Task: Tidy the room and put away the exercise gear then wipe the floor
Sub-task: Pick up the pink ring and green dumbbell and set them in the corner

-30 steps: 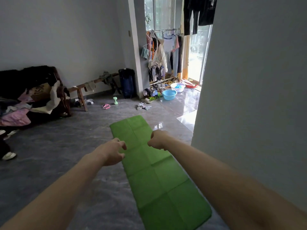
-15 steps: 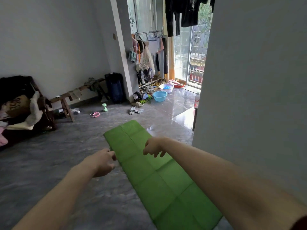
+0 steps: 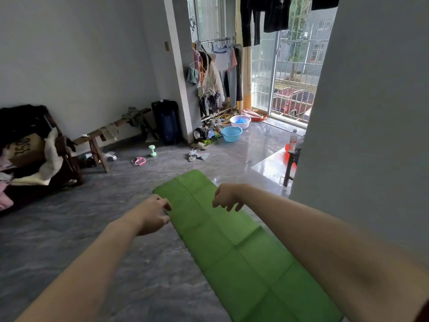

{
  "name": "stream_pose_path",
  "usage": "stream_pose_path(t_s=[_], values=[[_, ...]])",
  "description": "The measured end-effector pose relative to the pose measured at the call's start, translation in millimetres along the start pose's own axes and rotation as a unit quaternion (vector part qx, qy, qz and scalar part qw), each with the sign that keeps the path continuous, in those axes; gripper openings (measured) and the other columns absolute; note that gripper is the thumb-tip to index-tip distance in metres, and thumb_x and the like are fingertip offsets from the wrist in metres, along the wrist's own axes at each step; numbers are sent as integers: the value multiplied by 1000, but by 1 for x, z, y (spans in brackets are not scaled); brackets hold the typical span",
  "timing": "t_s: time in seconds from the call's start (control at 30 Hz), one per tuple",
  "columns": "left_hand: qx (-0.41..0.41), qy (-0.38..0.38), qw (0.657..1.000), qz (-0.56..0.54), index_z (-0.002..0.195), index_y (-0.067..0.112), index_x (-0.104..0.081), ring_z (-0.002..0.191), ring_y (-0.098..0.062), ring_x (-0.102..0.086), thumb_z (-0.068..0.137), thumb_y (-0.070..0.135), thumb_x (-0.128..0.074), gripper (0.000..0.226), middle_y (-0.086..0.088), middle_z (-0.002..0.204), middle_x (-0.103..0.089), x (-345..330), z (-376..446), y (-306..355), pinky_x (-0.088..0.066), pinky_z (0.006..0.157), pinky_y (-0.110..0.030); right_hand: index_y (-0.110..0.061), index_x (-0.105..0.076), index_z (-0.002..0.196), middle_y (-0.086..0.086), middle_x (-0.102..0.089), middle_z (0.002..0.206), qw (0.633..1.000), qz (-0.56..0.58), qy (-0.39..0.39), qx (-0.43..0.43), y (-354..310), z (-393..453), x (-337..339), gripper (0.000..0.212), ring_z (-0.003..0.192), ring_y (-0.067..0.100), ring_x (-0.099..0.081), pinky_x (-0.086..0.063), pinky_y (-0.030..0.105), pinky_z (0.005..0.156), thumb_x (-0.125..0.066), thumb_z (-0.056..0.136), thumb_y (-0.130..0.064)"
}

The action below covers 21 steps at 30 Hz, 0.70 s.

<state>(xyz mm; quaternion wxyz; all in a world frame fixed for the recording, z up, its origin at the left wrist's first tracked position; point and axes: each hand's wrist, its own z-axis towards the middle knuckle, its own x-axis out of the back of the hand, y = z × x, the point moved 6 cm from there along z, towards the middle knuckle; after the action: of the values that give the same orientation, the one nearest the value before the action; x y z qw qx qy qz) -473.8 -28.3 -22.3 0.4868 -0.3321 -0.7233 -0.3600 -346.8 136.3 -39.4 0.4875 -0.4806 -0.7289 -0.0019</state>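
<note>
A long green exercise mat (image 3: pixel 222 242) lies flat on the grey floor, running from the bottom right toward the room's middle. My left hand (image 3: pixel 152 214) hovers at the mat's left edge, fingers loosely curled and holding nothing. Over the mat's far half hangs my right hand (image 3: pixel 226 197), fingers spread downward and empty. Farther back on the floor stand a small mint-green dumbbell (image 3: pixel 152 150) and a pink resistance band (image 3: pixel 138 161).
A wooden bench (image 3: pixel 99 138) and a cluttered sofa (image 3: pixel 30 159) line the left wall. A dark suitcase (image 3: pixel 167 122), scattered socks (image 3: pixel 198 156), a blue basin (image 3: pixel 231 133), a white basin (image 3: pixel 240 122) and a clothes rack (image 3: pixel 216 75) sit ahead. A grey wall (image 3: pixel 362 112) stands close on the right.
Both fists have opened into loose, spread fingers. The view has swung right and moved forward, revealing more of the barred balcony door and a bottle on a small table.
</note>
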Motion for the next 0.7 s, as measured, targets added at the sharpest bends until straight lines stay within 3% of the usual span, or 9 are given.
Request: stream_pose_path(t_s=[0.23, 0.37, 0.53, 0.6, 0.7], values=[[14, 19, 999, -37, 126, 19, -54, 122, -23, -48, 90, 24, -58, 36, -6, 138, -39, 45, 72, -90, -37, 106, -30, -1, -57, 124, 16, -63, 118, 1000, -9, 5, 4, -73, 108, 18, 39, 88, 24, -61, -55, 40, 82, -53, 95, -27], [36, 13, 999, -33, 124, 17, -57, 118, -25, -50, 91, 24, -58, 34, -9, 132, -45, 64, 104, -145, -36, 100, -26, 1, -63, 116, 15, -60, 90, 997, -53, 26, 42, -119, 155, 20, 36, 77, 27, -55, -52, 36, 70, -53, 95, -27], [63, -25, 998, -13, 121, 18, -60, 119, -23, -53, 91, 25, -57, 31, -10, 128, -56, 80, 142, -201, -39, 97, -24, 1, -64, 114, 12, -57, 81, 998, -39, 28, 42, -152, 210, 30, 35, 74, 26, -52, -50, 36, 66, -54, 93, -25], [62, -44, 997, -9, 119, 17, -61, 116, -21, -55, 91, 25, -56, 29, -8, 125, -59, 84, 161, -219, -40, 95, -24, 0, -64, 115, 12, -59, 83, 999, -24, 26, 35, -159, 233, 36, 35, 75, 27, -54, -50, 35, 66, -54, 93, -25], [50, -78, 996, -11, 115, 17, -64, 109, -19, -58, 90, 23, -57, 27, -6, 120, -63, 86, 189, -242, -43, 91, -23, -4, -64, 115, 16, -66, 101, 1000, -5, 20, 19, -168, 264, 39, 34, 90, 30, -65, -54, 35, 69, -55, 92, -26]])
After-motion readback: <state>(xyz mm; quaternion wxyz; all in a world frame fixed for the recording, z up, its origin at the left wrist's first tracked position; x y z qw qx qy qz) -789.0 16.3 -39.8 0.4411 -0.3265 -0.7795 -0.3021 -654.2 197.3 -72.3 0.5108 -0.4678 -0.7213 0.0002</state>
